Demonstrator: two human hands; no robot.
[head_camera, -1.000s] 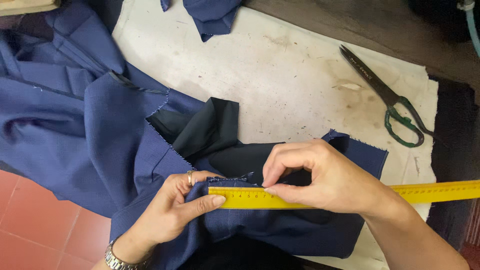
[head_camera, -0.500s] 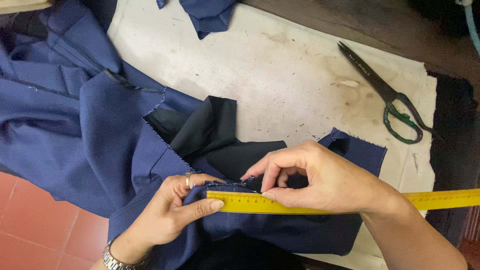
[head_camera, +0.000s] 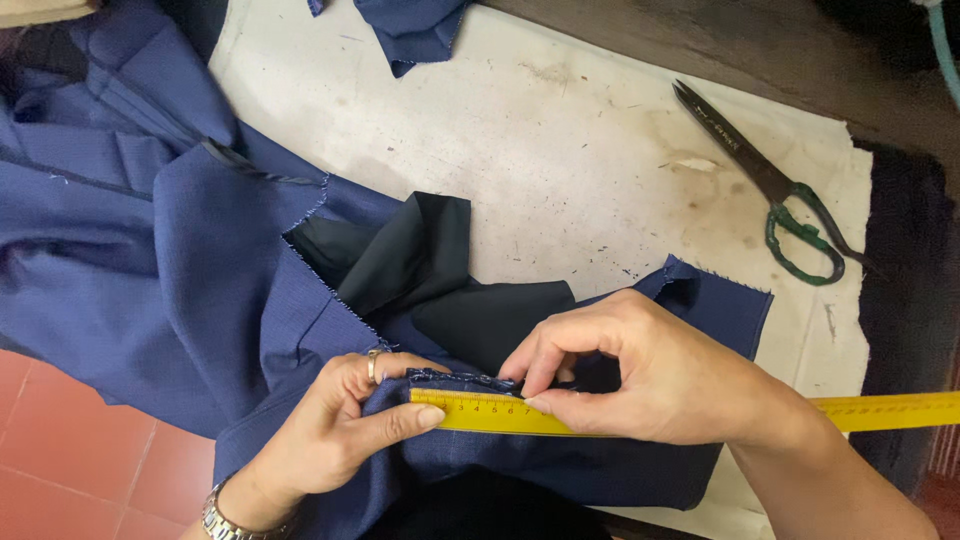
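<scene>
- Looking down from the head cam here: the left hand (head_camera: 335, 440) is at the lower middle of the frame, thumb pressed flat on the near end of the yellow ruler (head_camera: 490, 415), the other fingers curled over the bunched edge of the blue cloth (head_camera: 230, 300). So that grip is closed, pinning ruler and cloth together.
- The right hand (head_camera: 660, 385) sits just right of it, thumb and forefinger pinched on the ruler's top edge and the raw seam edge above it. Closed grip too, on the ruler and touching the cloth.
- The ruler runs level from lower centre out past the right edge of the frame, lying on the blue cloth.
- A black lining (head_camera: 430, 270) piece pokes out of the fold just above the hands.
- The scissors (head_camera: 770, 190) with green handles lie at the upper right on the table (head_camera: 560, 150), well apart from both hands, blades closed as far as I can tell.
- Another blue scrap (head_camera: 410, 30) sits at the top edge.
- My read on progress: ruler is lined up on the edge and measuring is underway. I can't see any chalk mark, and the scissors are untouched, so marking or cutting looks undone.
</scene>
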